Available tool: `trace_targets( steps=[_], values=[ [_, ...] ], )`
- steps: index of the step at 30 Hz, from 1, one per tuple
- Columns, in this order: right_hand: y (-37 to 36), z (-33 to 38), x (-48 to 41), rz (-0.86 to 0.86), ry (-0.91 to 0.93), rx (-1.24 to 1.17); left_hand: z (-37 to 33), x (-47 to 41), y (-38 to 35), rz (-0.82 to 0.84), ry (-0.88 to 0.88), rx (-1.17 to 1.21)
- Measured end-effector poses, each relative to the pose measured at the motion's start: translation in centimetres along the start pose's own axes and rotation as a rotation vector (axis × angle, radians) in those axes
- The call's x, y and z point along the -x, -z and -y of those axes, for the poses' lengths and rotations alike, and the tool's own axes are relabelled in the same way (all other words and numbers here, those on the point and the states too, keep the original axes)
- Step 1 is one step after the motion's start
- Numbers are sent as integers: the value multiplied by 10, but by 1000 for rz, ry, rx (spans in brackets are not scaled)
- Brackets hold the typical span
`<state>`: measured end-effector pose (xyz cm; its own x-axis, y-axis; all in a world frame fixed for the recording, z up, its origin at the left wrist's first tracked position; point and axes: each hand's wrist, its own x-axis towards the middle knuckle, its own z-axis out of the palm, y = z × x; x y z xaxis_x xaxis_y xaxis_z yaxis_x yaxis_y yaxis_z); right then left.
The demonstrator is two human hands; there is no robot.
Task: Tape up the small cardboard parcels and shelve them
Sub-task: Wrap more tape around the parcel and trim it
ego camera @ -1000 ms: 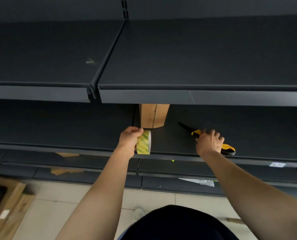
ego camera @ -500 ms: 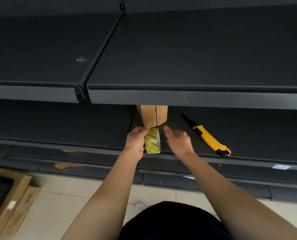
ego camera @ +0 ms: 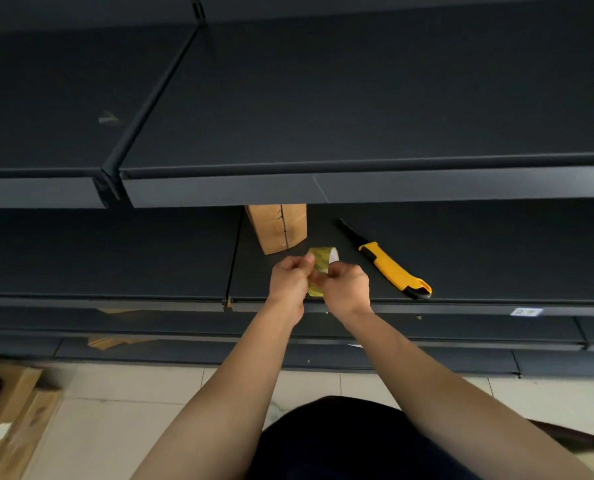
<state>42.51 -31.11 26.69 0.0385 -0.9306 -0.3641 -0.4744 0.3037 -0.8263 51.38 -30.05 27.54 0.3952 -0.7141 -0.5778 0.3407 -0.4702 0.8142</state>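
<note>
Both hands meet over the front part of the dark grey metal middle shelf [ego camera: 115,258], close together with the fingers curled: the left hand [ego camera: 288,282] and the right hand [ego camera: 347,289] each pinch the yellow-green roll of printed packing tape [ego camera: 319,259], which stands on edge between them with its white core showing at the top right. Whether a strip has been peeled free cannot be told. At 12 o'clock from the hands, just beyond the roll, the small brown cardboard parcel [ego camera: 276,228] stands upright on the same shelf, its top hidden behind the front lip of the dark grey upper shelf [ego camera: 357,98]; a seam runs down its near corner, and what it holds cannot be seen. At 3 o'clock from the hands a yellow-and-black utility knife [ego camera: 392,268] lies flat on the shelf, its black end pointing to 11 o'clock, apart from both hands. At 8 o'clock from the hands, flat brown cardboard pieces [ego camera: 115,341] lie on a lower shelf. At 8 o'clock of the view, large brown cardboard boxes [ego camera: 8,417] sit on the pale tiled floor [ego camera: 132,427]; one has a dark inside, its contents unclear.
</note>
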Motion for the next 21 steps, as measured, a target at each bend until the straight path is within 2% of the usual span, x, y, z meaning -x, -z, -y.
trace_targets(
  steps=[5,11,13,16,21],
  values=[
    [6,-9,3,-67,56,28,4,3,-16,-129,56,91],
    [12,-13,4,-82,83,102,14,5,-26,-269,3,65],
    [17,-16,3,-90,135,231,16,3,-21,-289,1,11],
    [25,-17,-2,-82,216,548,22,4,-14,-266,-13,-117],
    [39,-31,-19,-69,186,910,2,-1,1,-345,-292,-332]
  ],
)
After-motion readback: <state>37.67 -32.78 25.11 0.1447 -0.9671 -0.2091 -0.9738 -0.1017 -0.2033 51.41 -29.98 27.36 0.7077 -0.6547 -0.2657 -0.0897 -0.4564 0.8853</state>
